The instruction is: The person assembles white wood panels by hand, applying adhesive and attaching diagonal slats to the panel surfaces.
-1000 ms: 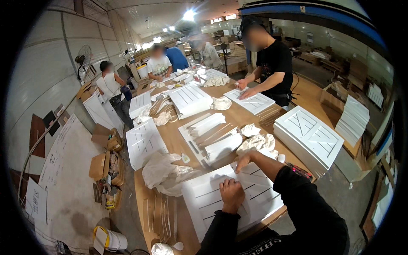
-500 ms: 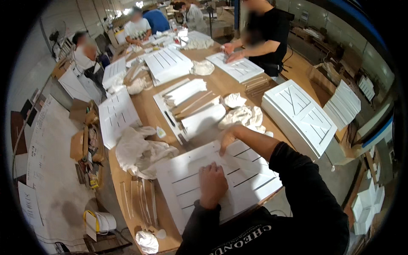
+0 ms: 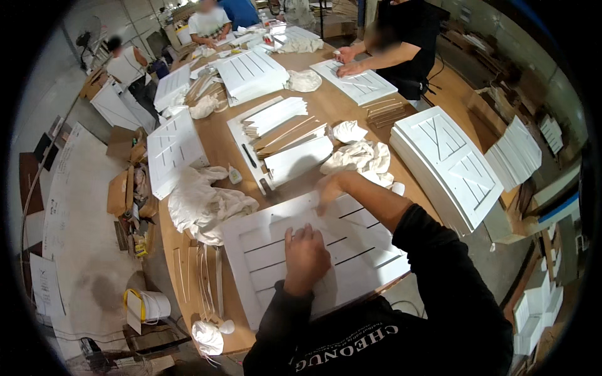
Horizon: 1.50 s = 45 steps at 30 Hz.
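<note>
A white slatted door panel (image 3: 269, 233) with dark grooves lies flat at the table's near edge, in front of me. My left hand (image 3: 307, 258) rests on its middle, fingers curled in together; whatever they hold, if anything, is hidden. At the panel's far edge is my right hand (image 3: 327, 190), bent downward and smeared by motion, so its fingers cannot be made out. Just beyond it lie a crumpled white cloth (image 3: 357, 158) and a tray (image 3: 240, 135) of white and brown strips. A small white glue bottle (image 3: 234, 175) lies left of that tray.
Left of the panel are a bunched cloth (image 3: 204, 203) and thin wooden strips (image 3: 210, 276). A stack of white panels (image 3: 446, 166) stands at the right. Across the table a person in black (image 3: 401, 50) handles another panel (image 3: 354, 84). A bucket (image 3: 153, 306) stands on the floor.
My view has shifted slightly. My left hand has moved a little on the panel, while my right hand stays at the far edge and is more blurred. The person at far left has turned.
</note>
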Motion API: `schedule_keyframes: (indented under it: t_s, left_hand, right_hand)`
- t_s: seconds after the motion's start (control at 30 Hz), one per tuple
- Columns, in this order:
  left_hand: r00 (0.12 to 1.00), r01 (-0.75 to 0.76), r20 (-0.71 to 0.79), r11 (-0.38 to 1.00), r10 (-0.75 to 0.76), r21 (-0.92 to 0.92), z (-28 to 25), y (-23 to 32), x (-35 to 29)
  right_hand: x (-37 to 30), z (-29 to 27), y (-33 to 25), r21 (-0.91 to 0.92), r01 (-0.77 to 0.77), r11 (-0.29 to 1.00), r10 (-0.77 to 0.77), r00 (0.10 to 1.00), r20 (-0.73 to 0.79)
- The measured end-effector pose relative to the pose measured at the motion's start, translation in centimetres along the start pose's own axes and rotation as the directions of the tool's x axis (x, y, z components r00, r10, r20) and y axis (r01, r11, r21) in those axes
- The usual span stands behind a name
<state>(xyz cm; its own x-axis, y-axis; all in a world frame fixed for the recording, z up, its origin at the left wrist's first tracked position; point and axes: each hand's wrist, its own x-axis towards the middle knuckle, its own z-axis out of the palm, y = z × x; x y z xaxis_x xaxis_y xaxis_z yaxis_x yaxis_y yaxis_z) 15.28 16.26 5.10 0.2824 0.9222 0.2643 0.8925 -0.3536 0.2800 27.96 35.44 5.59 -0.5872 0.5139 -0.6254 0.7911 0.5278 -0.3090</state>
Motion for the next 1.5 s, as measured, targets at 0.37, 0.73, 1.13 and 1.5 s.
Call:
schedule_keyframes:
  t_s: [0.37, 0.73, 1.13, 1.5]
  left_hand:
    - [0.985, 0.075, -0.132, 0.960, -0.114, -0.269, -6.0, 1.3, -9.7]
    - [0.522, 0.827, -0.281, 0.558, -0.805, -0.063, -9.5, -15.2, -28.7]
    - [0.598, 0.771, -0.230, 0.630, -0.768, -0.097, -6.7, -18.8, -29.5]
    - [0.422, 0.566, 0.003, 0.261, -0.906, -0.782, -9.8, -15.0, -32.7]
  right_hand:
    - [-3.2, 6.0, 1.5, 0.084, 0.103, 0.991, -0.039, 0.829, -0.558]
    - [-3.5, 5.8, -3.6, 0.025, -0.151, 0.988, 0.146, 0.879, -0.454]
    - [-3.9, 5.6, -3.5, 0.063, -0.075, 0.995, 0.096, 0.864, -0.494]
    - [-4.4, 6.1, -3.1, 0.108, -0.088, 0.990, 0.130, 0.860, -0.494]
